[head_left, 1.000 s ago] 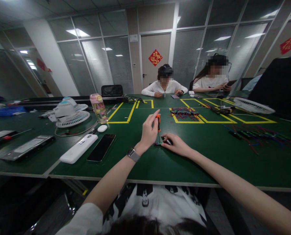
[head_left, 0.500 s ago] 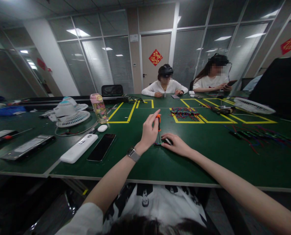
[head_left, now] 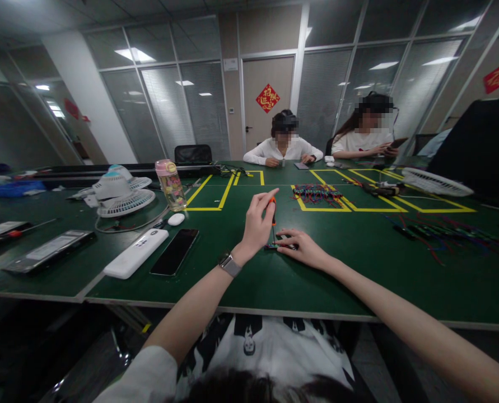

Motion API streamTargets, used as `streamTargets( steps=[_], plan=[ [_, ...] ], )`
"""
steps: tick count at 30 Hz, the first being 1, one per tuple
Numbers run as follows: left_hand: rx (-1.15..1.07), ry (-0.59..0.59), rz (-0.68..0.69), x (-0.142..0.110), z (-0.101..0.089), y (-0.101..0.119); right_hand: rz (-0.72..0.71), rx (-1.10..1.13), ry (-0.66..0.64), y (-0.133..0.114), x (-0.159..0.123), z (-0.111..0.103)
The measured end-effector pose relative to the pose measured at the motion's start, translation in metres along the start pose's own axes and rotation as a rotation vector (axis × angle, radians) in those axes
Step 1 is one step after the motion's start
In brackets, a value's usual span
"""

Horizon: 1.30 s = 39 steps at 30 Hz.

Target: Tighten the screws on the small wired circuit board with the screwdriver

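Observation:
A screwdriver (head_left: pixel 274 221) with an orange and black handle stands nearly upright, tip down, in my left hand (head_left: pixel 257 221). The fingers of that hand are closed around the handle and hide much of it. Below the tip, a small circuit board (head_left: pixel 270 247) lies on the green tabletop. My right hand (head_left: pixel 303 247) rests low on the table with its fingers around the board's right side, holding it in place. Something small, black and white, shows between the right fingers; I cannot make out what it is.
Left of my hands lie a black phone (head_left: pixel 175 252), a white power bank (head_left: pixel 136 253) and a white earbud case (head_left: pixel 176 219). A bottle (head_left: pixel 171 184) and fan (head_left: pixel 125 202) stand behind. Wired boards (head_left: pixel 317 194) sit within yellow tape; two people sit opposite.
My left hand has shifted very slightly around the screwdriver handle, and less orange shows. The right fingers have moved a little on the circuit board.

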<state>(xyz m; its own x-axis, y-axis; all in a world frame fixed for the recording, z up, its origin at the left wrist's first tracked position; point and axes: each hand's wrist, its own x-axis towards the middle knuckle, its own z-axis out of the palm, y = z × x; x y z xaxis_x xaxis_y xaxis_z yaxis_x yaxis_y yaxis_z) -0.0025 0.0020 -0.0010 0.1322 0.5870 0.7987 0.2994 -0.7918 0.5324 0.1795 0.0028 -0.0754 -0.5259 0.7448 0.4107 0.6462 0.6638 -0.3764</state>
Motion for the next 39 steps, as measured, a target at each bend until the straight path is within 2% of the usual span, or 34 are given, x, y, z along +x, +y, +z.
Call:
streamTargets(
  steps=[3,8,12,16,19,27,30,33,36,39],
  plan=[
    [-0.088,-0.042,-0.032,0.000,0.001,-0.006,-0.002,0.012,0.006,0.002,0.000,0.002],
    [0.007,0.050,0.002,0.001,0.000,-0.002,0.003,0.050,0.026,0.005,-0.001,0.003],
    [0.050,0.079,0.002,0.001,-0.003,0.005,0.010,0.046,0.018,0.004,-0.001,0.002],
    [-0.052,0.033,0.009,0.001,-0.002,0.002,0.000,0.050,0.021,0.003,-0.001,0.001],
    [-0.105,0.042,-0.007,0.001,0.001,-0.002,0.000,0.046,0.013,0.004,-0.001,0.001],
    [0.059,0.093,0.015,0.002,-0.003,0.001,-0.005,0.063,0.011,0.004,0.000,0.002],
    [-0.010,0.038,0.017,0.003,-0.003,-0.003,-0.005,0.098,0.023,0.004,0.001,0.001],
    [-0.143,0.009,-0.047,0.003,0.000,-0.008,0.000,0.146,0.031,0.002,0.001,0.000],
    [-0.223,0.035,-0.115,0.002,0.002,-0.008,0.018,0.196,0.044,0.000,0.001,-0.002],
    [-0.171,0.079,-0.104,0.002,0.002,-0.005,0.030,0.224,0.049,0.000,0.001,-0.003]
  ],
)
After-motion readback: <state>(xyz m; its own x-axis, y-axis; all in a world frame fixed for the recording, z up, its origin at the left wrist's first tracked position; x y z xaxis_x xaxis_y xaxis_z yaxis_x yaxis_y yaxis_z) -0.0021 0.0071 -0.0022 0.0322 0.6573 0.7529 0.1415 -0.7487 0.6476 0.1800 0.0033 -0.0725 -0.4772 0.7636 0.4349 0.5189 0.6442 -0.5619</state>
